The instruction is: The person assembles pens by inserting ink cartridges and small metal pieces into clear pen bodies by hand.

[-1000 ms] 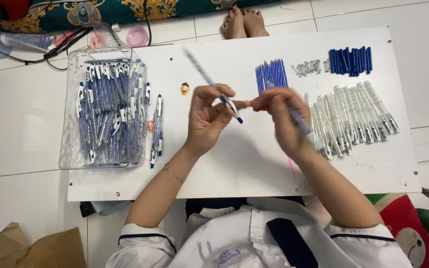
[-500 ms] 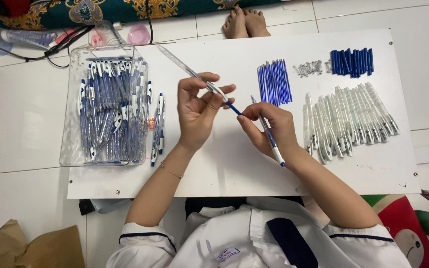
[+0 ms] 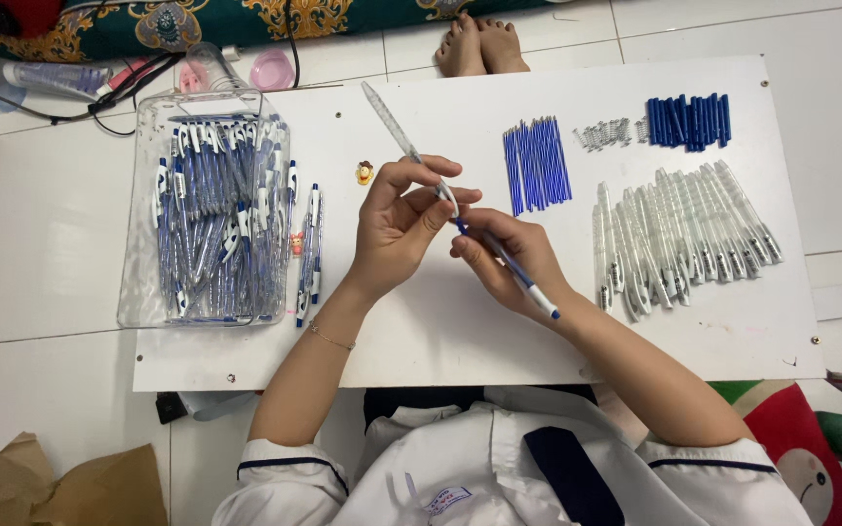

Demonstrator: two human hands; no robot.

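My left hand [image 3: 397, 226] grips a clear pen barrel [image 3: 394, 130] that points up and away to the left. My right hand [image 3: 514, 261] holds the blue-ended rear part of a pen [image 3: 530, 288], angled down to the right. The two parts meet between my fingertips above the middle of the white board [image 3: 460, 341]. To the right lie a row of clear pen barrels [image 3: 679, 234], a bunch of blue refills [image 3: 536, 163], a pile of small springs [image 3: 608, 132] and a heap of dark blue caps [image 3: 689, 121].
A clear plastic tray [image 3: 138, 234] full of finished blue-and-white pens stands at the left, with a few loose pens [image 3: 310, 255] beside it. Another person's bare feet [image 3: 480, 44] rest past the board's far edge. Cables and a pink cup [image 3: 272, 69] lie at the back left.
My hands parted and then came back together. The right hand's pen part swung from pointing right to tilting down-right, and its tip now meets the barrel in my left hand.
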